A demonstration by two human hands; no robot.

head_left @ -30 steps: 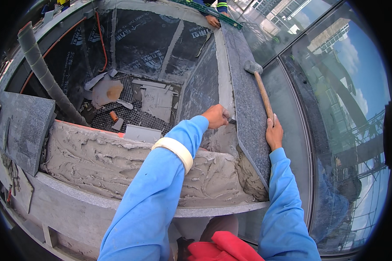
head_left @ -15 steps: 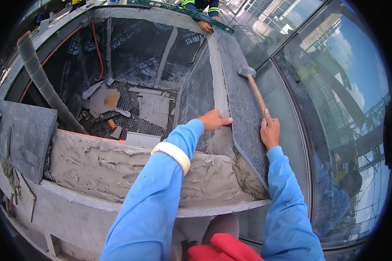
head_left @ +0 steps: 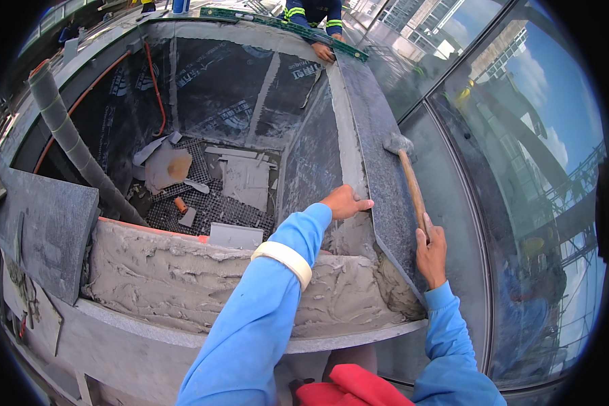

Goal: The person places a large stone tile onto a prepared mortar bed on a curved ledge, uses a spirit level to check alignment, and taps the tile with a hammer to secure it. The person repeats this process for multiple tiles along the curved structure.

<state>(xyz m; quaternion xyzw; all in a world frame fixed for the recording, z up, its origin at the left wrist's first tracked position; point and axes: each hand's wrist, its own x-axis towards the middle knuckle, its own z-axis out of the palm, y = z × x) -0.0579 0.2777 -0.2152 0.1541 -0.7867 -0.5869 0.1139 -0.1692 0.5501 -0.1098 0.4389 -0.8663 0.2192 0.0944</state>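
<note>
My right hand (head_left: 432, 254) is closed around the wooden handle of a mallet (head_left: 413, 186). The grey mallet head (head_left: 398, 143) is at the outer side of a long grey stone slab (head_left: 379, 128), beside the glass; whether it touches the slab I cannot tell. My left hand (head_left: 345, 201) is closed at the slab's inner edge, its thumb against the edge and its curled fingers partly hidden. Wet mortar (head_left: 203, 274) covers the near wall top and shows under the slab's near end. A roll of cream tape (head_left: 283, 262) circles my left forearm.
At the slab's far end lies a green level (head_left: 348, 51), with a co-worker's hand (head_left: 323, 53) beside it. Glass panels (head_left: 453, 203) rise on the right. The deep pit holds board scraps (head_left: 243, 183). A wrapped pipe (head_left: 81, 145) and a loose stone slab (head_left: 44, 230) are left.
My right hand and the mallet have come nearer to me along the slab. My left hand keeps its place at the slab's edge. The whole view has shifted slightly.
</note>
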